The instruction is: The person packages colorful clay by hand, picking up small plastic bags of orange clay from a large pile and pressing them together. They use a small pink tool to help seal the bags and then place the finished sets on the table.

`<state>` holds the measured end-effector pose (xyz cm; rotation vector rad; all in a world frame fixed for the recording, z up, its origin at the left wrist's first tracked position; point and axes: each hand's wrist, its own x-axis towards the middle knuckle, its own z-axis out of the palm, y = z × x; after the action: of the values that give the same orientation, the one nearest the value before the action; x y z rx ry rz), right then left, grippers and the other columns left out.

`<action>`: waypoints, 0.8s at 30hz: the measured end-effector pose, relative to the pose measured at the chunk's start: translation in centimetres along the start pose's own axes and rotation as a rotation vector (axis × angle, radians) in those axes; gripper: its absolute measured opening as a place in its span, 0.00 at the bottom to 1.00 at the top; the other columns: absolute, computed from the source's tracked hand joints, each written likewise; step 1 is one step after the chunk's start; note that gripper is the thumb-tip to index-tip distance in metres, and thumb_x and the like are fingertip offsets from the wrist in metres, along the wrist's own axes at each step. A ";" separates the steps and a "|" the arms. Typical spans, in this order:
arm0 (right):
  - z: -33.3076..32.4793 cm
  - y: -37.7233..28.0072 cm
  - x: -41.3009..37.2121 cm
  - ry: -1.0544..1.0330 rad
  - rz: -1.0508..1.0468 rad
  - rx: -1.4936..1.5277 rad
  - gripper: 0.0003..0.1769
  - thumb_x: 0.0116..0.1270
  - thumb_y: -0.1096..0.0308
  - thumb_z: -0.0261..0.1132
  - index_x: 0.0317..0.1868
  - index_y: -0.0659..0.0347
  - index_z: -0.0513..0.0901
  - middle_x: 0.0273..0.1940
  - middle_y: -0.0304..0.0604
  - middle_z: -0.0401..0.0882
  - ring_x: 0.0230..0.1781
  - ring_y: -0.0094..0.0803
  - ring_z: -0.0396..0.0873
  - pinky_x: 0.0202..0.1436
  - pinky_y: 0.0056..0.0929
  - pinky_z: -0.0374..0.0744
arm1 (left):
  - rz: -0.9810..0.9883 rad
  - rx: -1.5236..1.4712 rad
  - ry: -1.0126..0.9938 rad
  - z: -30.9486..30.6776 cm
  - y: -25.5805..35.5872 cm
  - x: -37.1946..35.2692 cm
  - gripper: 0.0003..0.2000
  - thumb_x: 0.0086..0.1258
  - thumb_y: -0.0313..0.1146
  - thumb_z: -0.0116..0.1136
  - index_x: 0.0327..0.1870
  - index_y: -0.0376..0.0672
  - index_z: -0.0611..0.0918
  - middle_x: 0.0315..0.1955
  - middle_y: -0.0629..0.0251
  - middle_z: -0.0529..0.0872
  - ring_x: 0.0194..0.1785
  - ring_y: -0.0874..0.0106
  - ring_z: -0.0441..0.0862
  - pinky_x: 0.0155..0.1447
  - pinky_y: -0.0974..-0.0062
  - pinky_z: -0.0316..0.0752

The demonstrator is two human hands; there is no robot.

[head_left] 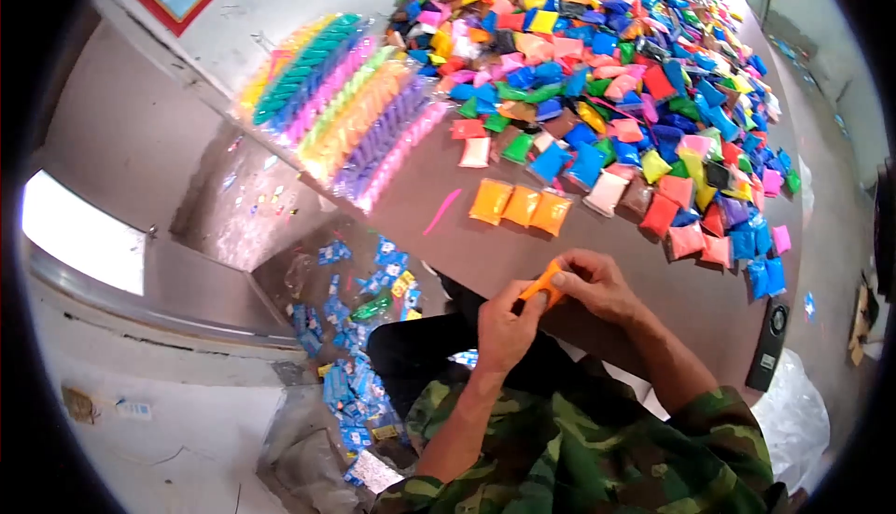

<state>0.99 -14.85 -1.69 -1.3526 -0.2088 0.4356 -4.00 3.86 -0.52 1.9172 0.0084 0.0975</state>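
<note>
Both of my hands meet over the near edge of the brown table [448,253], around a small orange packet [541,283]. My left hand [507,329] pinches its lower left side between thumb and fingers. From the other side, my right hand [602,287] grips it with the thumb on top. The fingers partly cover the packet. Just beyond them, three orange packets [519,206] lie side by side on the tabletop. A thin pink strip [442,212] lies to their left.
A large heap of coloured packets [597,76] covers the far table. Bundles of bright twisted plastic pieces [345,108] lie at the left edge. A black remote-like device [769,341] sits at right, near a clear plastic bag [793,411]. Blue wrappers [350,388] litter the floor.
</note>
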 end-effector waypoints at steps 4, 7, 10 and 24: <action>0.6 -0.8 -0.5 0.011 0.045 0.074 0.13 0.74 0.64 0.72 0.51 0.65 0.84 0.43 0.34 0.84 0.44 0.20 0.80 0.50 0.23 0.80 | -0.089 -0.143 -0.064 -0.7 -0.5 0.1 0.13 0.72 0.32 0.70 0.50 0.34 0.87 0.38 0.65 0.91 0.42 0.79 0.85 0.49 0.78 0.81; 0.2 0.4 -0.1 0.042 -0.002 -0.024 0.14 0.74 0.65 0.72 0.52 0.65 0.84 0.43 0.33 0.83 0.43 0.19 0.80 0.49 0.22 0.80 | -0.172 -0.289 -0.090 -1.1 -0.4 0.2 0.14 0.72 0.34 0.71 0.52 0.34 0.87 0.40 0.65 0.91 0.43 0.79 0.85 0.51 0.78 0.81; 0.5 0.5 0.2 0.056 -0.025 -0.062 0.14 0.74 0.66 0.72 0.52 0.65 0.84 0.44 0.34 0.84 0.44 0.19 0.79 0.49 0.22 0.80 | -0.163 -0.226 -0.095 -1.2 -1.4 0.5 0.13 0.74 0.33 0.69 0.51 0.33 0.86 0.40 0.66 0.90 0.43 0.80 0.83 0.50 0.80 0.79; 0.0 0.5 0.3 0.104 0.001 -0.067 0.10 0.74 0.69 0.71 0.50 0.66 0.86 0.43 0.36 0.88 0.43 0.20 0.83 0.49 0.22 0.81 | -0.192 -0.253 -0.139 -1.0 0.1 1.4 0.14 0.74 0.35 0.70 0.50 0.33 0.86 0.41 0.66 0.89 0.43 0.80 0.82 0.50 0.79 0.78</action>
<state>1.20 -14.64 -2.21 -1.4370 -0.1372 0.3606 -2.63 4.82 -0.06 1.6576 0.0824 -0.1576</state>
